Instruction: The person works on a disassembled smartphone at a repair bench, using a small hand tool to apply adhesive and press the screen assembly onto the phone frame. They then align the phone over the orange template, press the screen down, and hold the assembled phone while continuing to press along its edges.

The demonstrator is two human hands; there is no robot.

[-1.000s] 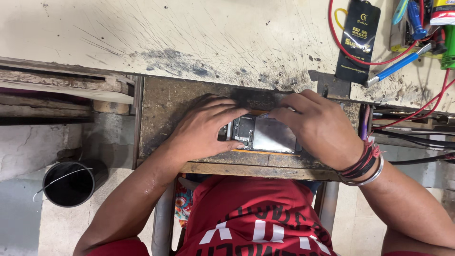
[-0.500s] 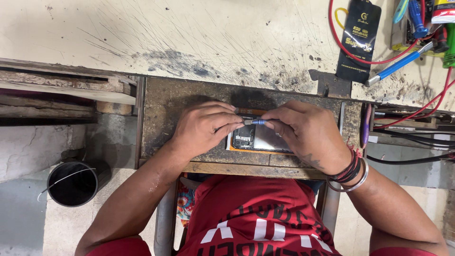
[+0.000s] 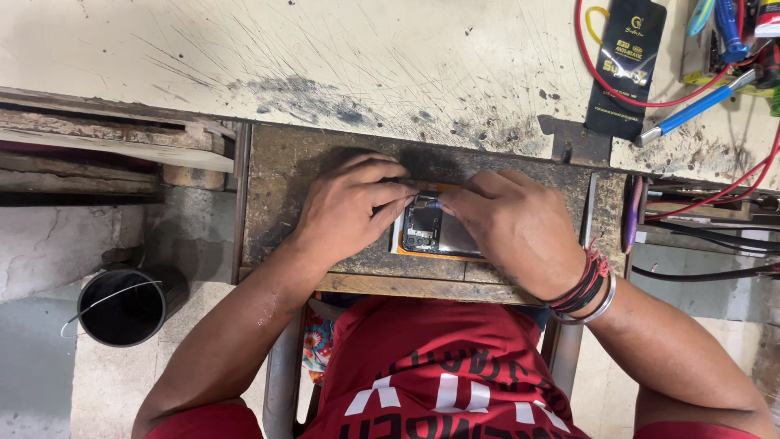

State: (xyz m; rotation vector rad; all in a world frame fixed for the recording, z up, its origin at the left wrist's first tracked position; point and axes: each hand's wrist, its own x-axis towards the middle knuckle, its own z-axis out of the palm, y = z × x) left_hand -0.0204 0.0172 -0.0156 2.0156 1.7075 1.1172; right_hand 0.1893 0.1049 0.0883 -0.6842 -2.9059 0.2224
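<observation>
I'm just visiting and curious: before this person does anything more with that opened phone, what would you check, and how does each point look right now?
1. Opened phone lies flat on the worn wooden slab: ok.
2. Left hand steadies the phone's left edge: ok.
3. Right hand covers the phone's right part: ok.
4. Fingertips meet at the phone's top edge; whether they pinch a tool or part: cannot tell.
5. Red wire stays apart from the hands: ok.
</observation>
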